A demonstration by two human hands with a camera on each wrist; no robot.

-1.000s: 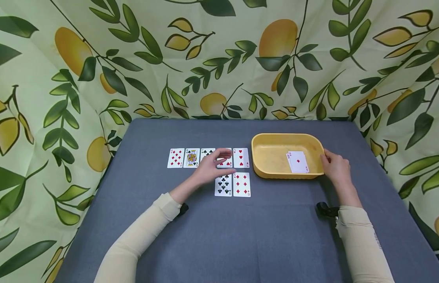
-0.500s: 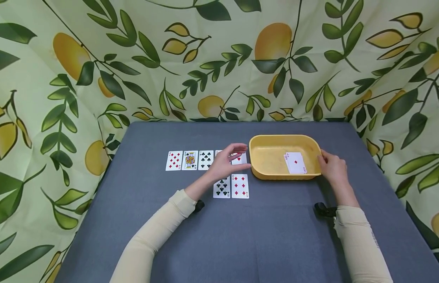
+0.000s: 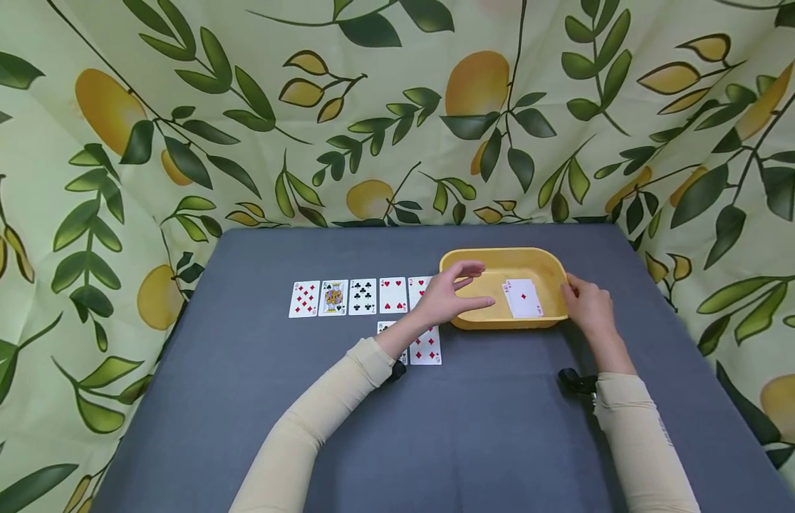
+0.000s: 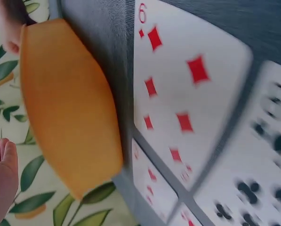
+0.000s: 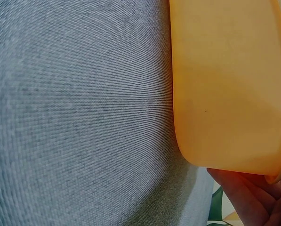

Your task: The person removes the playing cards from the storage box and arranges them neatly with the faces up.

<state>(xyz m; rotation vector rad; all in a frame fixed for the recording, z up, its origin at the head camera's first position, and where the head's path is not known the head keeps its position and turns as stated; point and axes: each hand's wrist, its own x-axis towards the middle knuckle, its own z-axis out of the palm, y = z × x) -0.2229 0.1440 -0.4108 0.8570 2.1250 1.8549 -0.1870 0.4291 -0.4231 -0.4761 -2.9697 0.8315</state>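
1. Where the grey desk [image 3: 474, 427] meets its right half, we see a yellow tray [image 3: 494, 322] standing between the two hands.
2. The left hand [image 3: 450, 296] hovers at the tray's left rim, fingers loosely spread with the thumb apart and reaching over the rim; we see nothing held in it.
3. The right hand [image 3: 586, 306] rests against the tray's right wall, its fingers curled round the rim there (the right wrist view shows fingertips tucked under the tray's edge).
4. Inside the tray lies a small stack of cards [image 3: 523, 298], face up, with a red diamond on top; it sits toward the right side of the tray, nearer the right hand than the left, and neither hand touches it.
5. On the desk left of the tray runs a row of cards [image 3: 348, 297]: a red nine, a king, a black five, a red four, and one more partly hidden behind the left hand.
6. Below that row we find the six of diamonds [image 3: 426, 348], just beside the tray's near left corner, and a black club card [image 3: 388, 329] mostly covered by the left wrist.
7. In the left wrist view the six of diamonds [image 4: 187, 99] lies close beside the tray's outer wall [image 4: 69, 117].
8. A leaf-and-lemon cloth [image 3: 397, 107] hangs behind and to both sides of the desk.
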